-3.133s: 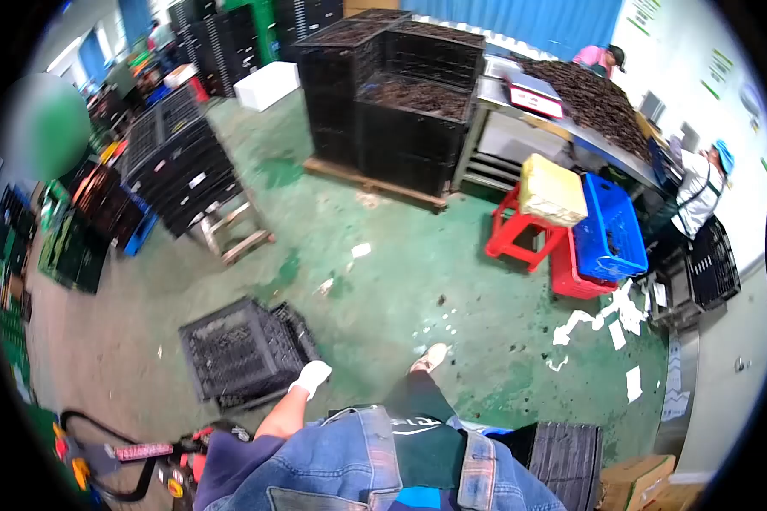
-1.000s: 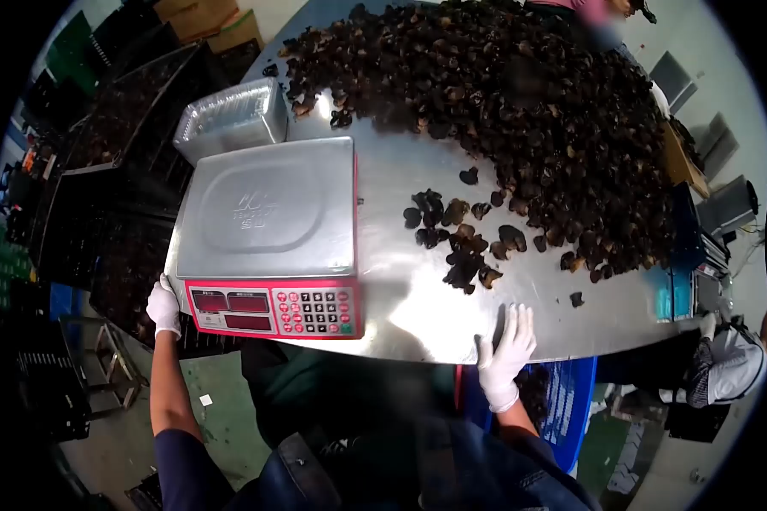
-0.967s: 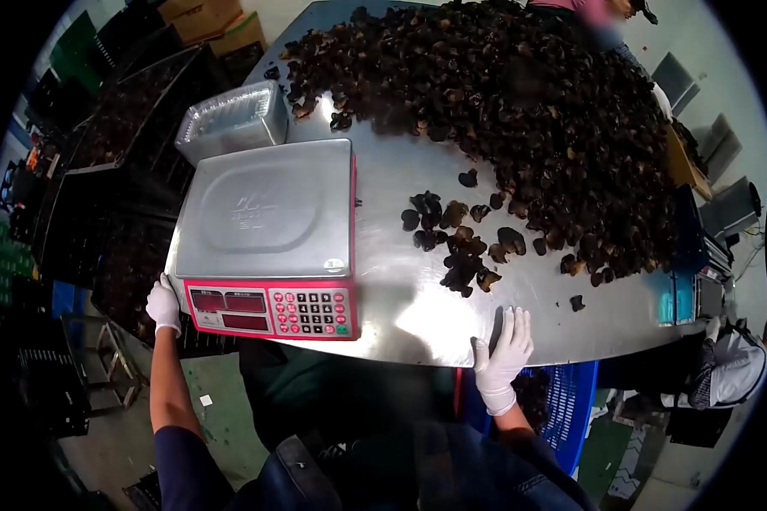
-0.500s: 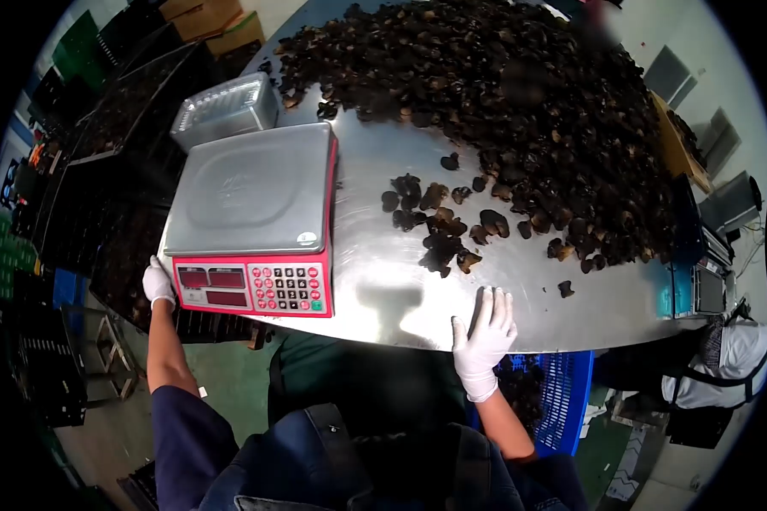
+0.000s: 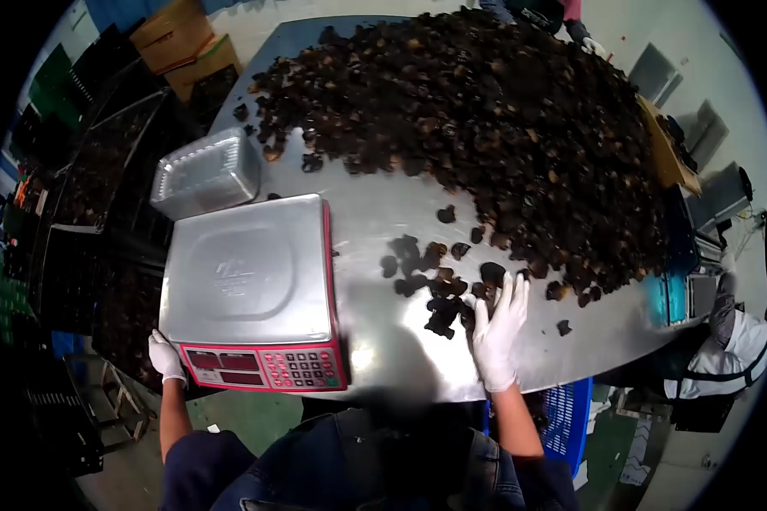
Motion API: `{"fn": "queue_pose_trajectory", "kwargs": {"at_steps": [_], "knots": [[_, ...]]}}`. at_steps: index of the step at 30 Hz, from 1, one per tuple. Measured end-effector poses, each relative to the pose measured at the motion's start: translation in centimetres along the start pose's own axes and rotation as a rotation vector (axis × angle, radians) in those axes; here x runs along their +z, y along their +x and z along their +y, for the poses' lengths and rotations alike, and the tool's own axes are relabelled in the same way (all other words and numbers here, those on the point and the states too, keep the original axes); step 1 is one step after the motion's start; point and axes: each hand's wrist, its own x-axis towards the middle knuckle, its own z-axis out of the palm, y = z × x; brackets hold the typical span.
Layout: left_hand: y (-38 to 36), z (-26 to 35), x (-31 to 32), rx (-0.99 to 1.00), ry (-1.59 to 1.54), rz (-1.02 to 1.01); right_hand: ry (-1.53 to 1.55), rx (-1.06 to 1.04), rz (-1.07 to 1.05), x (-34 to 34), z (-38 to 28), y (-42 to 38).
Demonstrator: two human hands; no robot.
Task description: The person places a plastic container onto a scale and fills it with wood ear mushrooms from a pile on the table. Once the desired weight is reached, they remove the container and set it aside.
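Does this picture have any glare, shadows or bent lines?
Head view: the metal table's near edge looks bowed, and black corners frame the image; head view: white glare lies on the tabletop left of the right hand, beside a dark, soft-edged shadow.

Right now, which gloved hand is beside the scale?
The left hand, at the left side of the scale; the right hand is by the loose dark pieces.
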Motion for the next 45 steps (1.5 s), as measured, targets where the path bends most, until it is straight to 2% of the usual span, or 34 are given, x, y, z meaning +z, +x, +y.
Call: {"fn": "queue_pose_trajectory", "kwargs": {"at_steps": [2, 3, 4, 5, 6, 7, 9, 11, 13, 15, 17, 18, 19, 21, 23, 24, 25, 27, 28, 29, 30, 31, 32, 33, 34, 35, 37, 38, 39, 40, 41, 42, 43, 45], "knots": [[-0.7, 0.2, 0.0, 0.064, -0.029, 0.119, -0.014, 0.061, -0.022, 2.4, -0.1, 1.6], [-3.4, 4.4, -2.9, 0.223, 0.078, 0.242, 0.011, 0.08, -0.061, 3.0, -0.9, 2.4], [-3.3, 5.9, -3.9, 0.461, 0.075, 0.376, 0.095, 0.069, -0.07, 3.6, -1.7, 2.6], [-3.0, 8.1, -4.2, 0.564, -0.057, 0.471, 0.164, 0.064, -0.075, 4.1, -2.3, 2.2], [-3.8, 12.6, -6.1, 0.643, -0.258, 0.474, 0.164, 0.034, -0.095, 4.9, -2.8, 1.5], [-3.6, 16.0, -7.6, 0.742, -0.371, 0.406, 0.244, 0.022, -0.116, 5.7, -3.3, 1.2], [-2.7, 23.2, -10.1, 1.007, -0.534, 0.247, 0.149, -0.055, -0.167, 5.3, -5.1, 1.4], [0.0, 28.6, -9.2, 1.222, -0.408, 0.17, 0.083, -0.112, -0.115, 5.4, -5.4, 1.7], [3.0, 32.7, -6.3, 1.388, -0.256, 0.23, 0.019, -0.089, -0.056, 4.6, -5.5, 1.9], [7.3, 34.6, -2.8, 1.386, 0.11, -0.097, -0.016, -0.115, 0.045, 3.4, -4.8, 1.6], [8.4, 36.1, -2.5, 1.169, 0.101, -0.398, 0.029, -0.121, 0.097, 1.7, -3.8, 0.8], [8.7, 36.4, -2.8, 1.133, -0.016, -0.441, 0.007, -0.093, 0.109, 0.9, -3.5, 0.1], [9.2, 36.4, -2.9, 1.253, 0.067, -0.39, -0.014, -0.067, 0.126, 0.2, -3.0, -0.7], [9.8, 37.4, -3.5, 1.22, 0.138, -0.469, -0.054, -0.048, 0.109, -0.8, -0.9, -2.1], [9.6, 38.3, -4.5, 1.27, 0.175, -0.449, -0.019, 0.017, 0.099, -1.6, 0.2, -3.4], [9.3, 38.4, -4.4, 1.27, 0.257, -0.386, -0.045, 0.034, 0.099, -1.8, 0.4, -3.9], [9.0, 38.5, -4.2, 1.274, 0.341, -0.326, 0.096, 0.083, 0.106, -1.7, 0.7, -4.3], [8.7, 38.3, -4.7, 1.123, 0.212, -0.482, -0.018, 0.069, 0.076, -2.2, 1.8, -4.6], [8.5, 38.0, -5.0, 1.107, 0.225, -0.482, 0.088, 0.092, 0.073, -1.4, 3.9, -5.0], [8.3, 37.8, -5.2, 1.022, 0.095, -0.492, 0.098, 0.088, 0.065, -1.6, 3.8, -4.9], [8.3, 37.9, -5.1, 0.939, -0.037, -0.499, 0.204, 0.144, 0.035, -2.1, 3.1, -4.7], [8.7, 37.4, -4.5, 1.165, 0.081, -0.246, 0.301, 0.203, 0.014, -2.7, 2.1, -4.4], [8.4, 37.0, -4.1, 1.156, 0.019, -0.107, 1.101, 0.451, 0.102, -2.0, 1.0, -4.9], [7.1, 36.9, -5.6, 1.188, -0.005, 0.025, 1.081, 0.471, 0.102, -2.2, 0.5, -4.9], [4.9, 37.0, -7.5, 1.201, -0.017, 0.126, 0.574, 0.271, 0.06, -2.4, 1.8, -4.6], [3.0, 36.7, -8.2, 1.251, -0.191, 0.155, 0.053, 0.106, 0.01, -2.9, 3.5, -4.6], [-4.4, 36.0, -10.9, 1.397, -0.313, 0.29, -0.044, 0.06, 0.007, -3.3, 3.3, -4.5], [-7.1, 34.4, -11.4, 1.362, -0.147, 0.207, -0.037, 0.075, 0.023, -3.0, 3.9, -4.4], [-8.8, 32.5, -11.7, 1.391, -0.016, 0.215, -0.016, 0.082, 0.035, -2.5, 4.0, -4.0], [-11.3, 31.6, -12.1, 1.455, -0.06, 0.245, -0.017, 0.066, 0.036, -2.5, 3.6, -3.5], [-12.4, 29.8, -11.4, 1.433, -0.003, 0.178, -0.013, 0.045, 0.031, -2.3, 3.2, -2.8], [-13.7, 28.8, -11.7, 1.372, 0.141, 0.022, 0.027, 0.051, 0.03, -1.5, 3.1, -2.3], [-14.2, 27.7, -10.9, 1.389, 0.134, 0.007, 0.017, 0.021, -0.011, -1.3, 1.9, -1.6], [-16.6, 28.1, -11.0, 1.294, 0.081, -0.051, 0.035, -0.058, -0.046, 0.7, 0.7, -1.2]]}}
